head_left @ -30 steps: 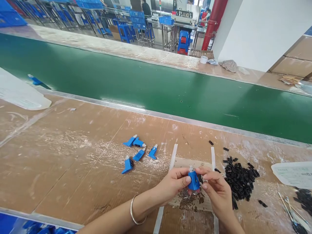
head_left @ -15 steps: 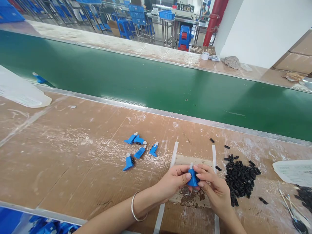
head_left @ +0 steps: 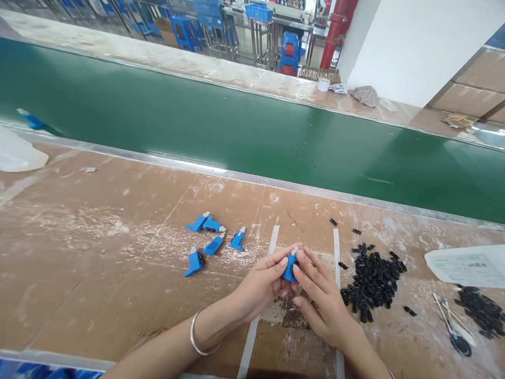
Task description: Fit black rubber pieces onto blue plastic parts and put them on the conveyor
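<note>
Head camera looks down on the left hand point(head_left: 262, 284) and right hand point(head_left: 321, 300), their fingers grasping a blue plastic part point(head_left: 290, 268) between them above a cardboard sheet point(head_left: 319, 257) on the desk point(head_left: 98, 279). Five blue parts point(head_left: 193, 263) lie left; black plastic pieces point(head_left: 373, 281) lie right.

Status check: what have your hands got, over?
Left hand, right hand both pinching blue plastic part. Black plastic pieces heaped to the right.
</note>
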`<control>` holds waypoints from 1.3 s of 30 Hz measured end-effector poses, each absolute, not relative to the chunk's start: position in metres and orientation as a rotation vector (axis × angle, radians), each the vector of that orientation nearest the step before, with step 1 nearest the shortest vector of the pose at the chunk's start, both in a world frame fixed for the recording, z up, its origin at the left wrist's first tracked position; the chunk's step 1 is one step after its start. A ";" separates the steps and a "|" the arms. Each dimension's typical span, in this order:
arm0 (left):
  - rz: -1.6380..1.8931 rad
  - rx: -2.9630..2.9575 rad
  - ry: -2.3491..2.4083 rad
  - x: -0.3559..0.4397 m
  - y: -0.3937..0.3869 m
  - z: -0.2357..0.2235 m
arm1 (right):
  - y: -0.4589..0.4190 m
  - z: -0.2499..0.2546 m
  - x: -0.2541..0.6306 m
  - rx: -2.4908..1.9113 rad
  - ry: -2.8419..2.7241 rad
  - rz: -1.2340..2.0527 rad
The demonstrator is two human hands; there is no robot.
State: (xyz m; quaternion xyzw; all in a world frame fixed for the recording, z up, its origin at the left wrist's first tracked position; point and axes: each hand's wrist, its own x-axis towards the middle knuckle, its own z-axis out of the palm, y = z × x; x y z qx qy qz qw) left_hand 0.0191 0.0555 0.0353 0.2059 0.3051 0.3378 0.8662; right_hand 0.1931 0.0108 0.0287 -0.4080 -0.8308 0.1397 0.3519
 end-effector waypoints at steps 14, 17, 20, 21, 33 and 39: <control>1.004 0.703 1.001 -0.006 0.093 0.004 | 0.037 -0.001 0.311 -1.821 -1.946 0.039; 0.976 0.756 1.030 -0.007 0.091 0.002 | 0.035 -0.004 0.305 -1.879 -1.961 0.042; 0.945 0.811 1.042 -0.009 0.088 -0.002 | 0.035 -0.004 0.302 -1.926 -1.961 0.042; 0.936 0.833 1.044 -0.009 0.088 -0.003 | 0.035 -0.004 0.301 -1.936 -1.962 0.036; 0.892 0.903 1.067 -0.009 0.086 -0.005 | 0.034 -0.007 0.304 -1.951 -2.010 -0.024; 0.896 0.879 1.035 -0.008 0.087 -0.004 | 0.035 -0.008 0.303 -1.941 -2.030 -0.058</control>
